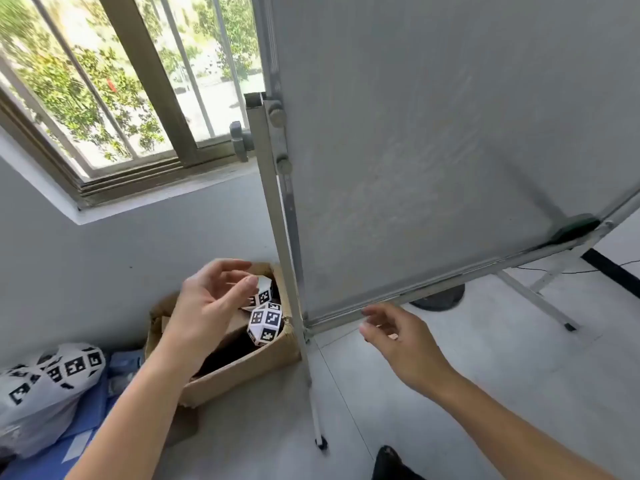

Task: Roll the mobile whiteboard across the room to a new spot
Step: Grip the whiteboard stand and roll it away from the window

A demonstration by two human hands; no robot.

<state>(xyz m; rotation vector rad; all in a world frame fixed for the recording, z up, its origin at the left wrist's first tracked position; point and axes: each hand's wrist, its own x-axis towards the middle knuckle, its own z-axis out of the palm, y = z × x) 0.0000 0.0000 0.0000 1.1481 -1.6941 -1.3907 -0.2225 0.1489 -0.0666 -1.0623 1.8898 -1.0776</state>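
The mobile whiteboard [450, 133] fills the upper right, its grey panel tilted, held by a metal upright post [277, 237] with clamp knobs. A leg with a small caster [321, 443] reaches the floor at the bottom middle. My left hand [207, 306] hovers left of the post with fingers spread, touching nothing. My right hand [401, 337] is just below the board's lower left corner and marker tray [433, 289], fingers apart, a little short of the frame. An eraser [576, 228] lies on the tray at the right.
A cardboard box [242, 368] with black-and-white marker polyhedra stands against the post's left side. A plastic bag [41, 386] of similar items lies on blue packs at lower left. A barred window [121, 98] is behind. A black floor base and cables lie under the board.
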